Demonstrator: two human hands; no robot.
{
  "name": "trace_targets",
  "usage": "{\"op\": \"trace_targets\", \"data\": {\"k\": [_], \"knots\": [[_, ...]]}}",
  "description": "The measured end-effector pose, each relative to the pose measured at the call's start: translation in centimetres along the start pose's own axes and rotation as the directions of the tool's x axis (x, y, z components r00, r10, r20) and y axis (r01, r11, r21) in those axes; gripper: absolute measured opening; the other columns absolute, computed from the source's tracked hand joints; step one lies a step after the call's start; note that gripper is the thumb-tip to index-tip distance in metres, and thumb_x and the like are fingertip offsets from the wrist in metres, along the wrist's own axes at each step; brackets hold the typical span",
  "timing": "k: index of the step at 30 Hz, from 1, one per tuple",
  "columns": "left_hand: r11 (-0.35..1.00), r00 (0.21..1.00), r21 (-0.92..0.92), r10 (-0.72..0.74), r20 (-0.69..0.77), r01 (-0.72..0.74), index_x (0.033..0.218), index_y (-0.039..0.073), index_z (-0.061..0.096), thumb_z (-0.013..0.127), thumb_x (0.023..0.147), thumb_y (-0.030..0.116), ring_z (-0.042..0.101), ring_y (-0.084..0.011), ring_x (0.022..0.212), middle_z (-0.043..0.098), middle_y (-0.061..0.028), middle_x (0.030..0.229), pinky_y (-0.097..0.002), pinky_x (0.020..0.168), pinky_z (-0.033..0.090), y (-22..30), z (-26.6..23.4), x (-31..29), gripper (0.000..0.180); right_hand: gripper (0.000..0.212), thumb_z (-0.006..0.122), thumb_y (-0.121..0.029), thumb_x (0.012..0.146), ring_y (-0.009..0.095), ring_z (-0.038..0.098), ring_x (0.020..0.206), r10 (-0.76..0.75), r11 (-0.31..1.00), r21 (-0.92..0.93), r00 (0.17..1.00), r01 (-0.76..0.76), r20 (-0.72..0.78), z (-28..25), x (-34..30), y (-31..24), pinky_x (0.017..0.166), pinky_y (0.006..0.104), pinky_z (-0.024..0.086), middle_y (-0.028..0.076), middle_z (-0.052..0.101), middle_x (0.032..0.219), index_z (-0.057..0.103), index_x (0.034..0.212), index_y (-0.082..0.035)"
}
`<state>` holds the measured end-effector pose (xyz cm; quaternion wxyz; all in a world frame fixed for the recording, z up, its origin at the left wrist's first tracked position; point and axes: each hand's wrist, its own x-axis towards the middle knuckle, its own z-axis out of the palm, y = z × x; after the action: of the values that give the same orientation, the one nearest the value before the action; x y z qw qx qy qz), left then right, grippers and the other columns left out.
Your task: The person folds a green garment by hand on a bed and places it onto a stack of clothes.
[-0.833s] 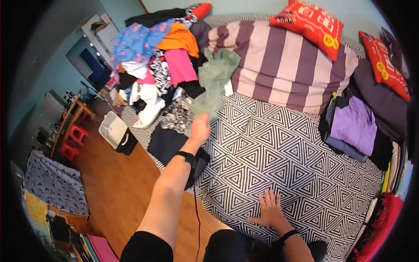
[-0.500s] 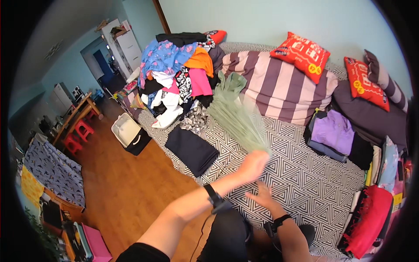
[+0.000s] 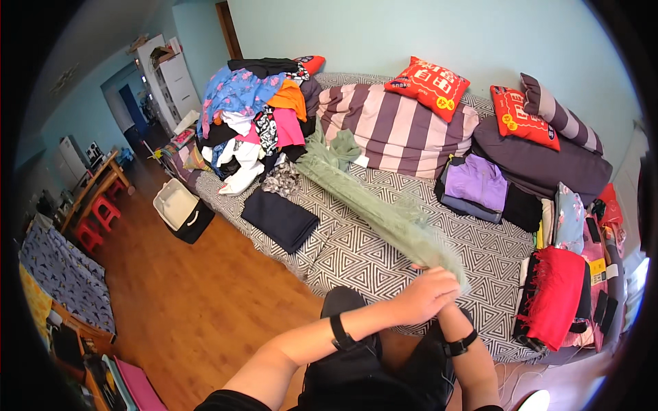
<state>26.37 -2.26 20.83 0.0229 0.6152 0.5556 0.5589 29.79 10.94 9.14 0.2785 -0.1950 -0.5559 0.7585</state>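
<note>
A long pale green garment (image 3: 373, 202) stretches across the patterned bed (image 3: 356, 253) from the clothes pile toward me. My left hand (image 3: 425, 294) is closed on its near end at the bed's front edge. My right hand (image 3: 445, 312) is tucked under the left one and mostly hidden; it seems to touch the same end of the cloth. A folded dark garment (image 3: 279, 218) lies on the bed to the left of the green one.
A heap of mixed clothes (image 3: 257, 123) fills the bed's far left corner. Striped bolster (image 3: 401, 130), red cushions (image 3: 426, 85), folded purple clothes (image 3: 473, 186) and a red scarf (image 3: 552, 294) lie to the right. A white basket (image 3: 179, 207) stands on the wooden floor.
My left hand has pulled the green garment out of the pile and drawn it toward me across the bed. My right hand left the bedspread and joined the left.
</note>
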Motion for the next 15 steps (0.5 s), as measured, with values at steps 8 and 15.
{"op": "trace_targets", "data": {"k": [8,15], "knots": [[0.896,0.979,0.395,-0.170,-0.113,0.202,0.107,0.003,0.065,0.065,0.093,0.017,0.063,-0.0315,0.098,0.066,-0.0140,0.103,-0.0393,0.086,0.050,-5.6,-10.9,-5.9,0.020,0.032,0.052,-0.023,0.105,0.020,0.059,0.106,-0.260,0.958,-0.138,0.963,0.250,-0.065,-3.4,-4.5,-8.8,0.098,0.0327,0.042,0.011,0.065,0.117,0.061,0.117,0.005],[0.761,0.819,0.327,-0.568,-0.083,0.561,0.123,0.002,0.058,0.065,0.094,0.023,0.062,-0.0310,0.104,0.064,-0.0172,0.114,-0.0380,0.089,0.050,-8.9,-16.0,-11.4,0.037,0.029,0.055,-0.018,0.103,0.018,0.059,0.107,-0.373,0.928,-0.122,0.884,0.352,-0.282,-7.2,-6.9,-10.4,0.098,0.0325,0.043,0.010,0.065,0.118,0.062,0.117,0.006]]}}
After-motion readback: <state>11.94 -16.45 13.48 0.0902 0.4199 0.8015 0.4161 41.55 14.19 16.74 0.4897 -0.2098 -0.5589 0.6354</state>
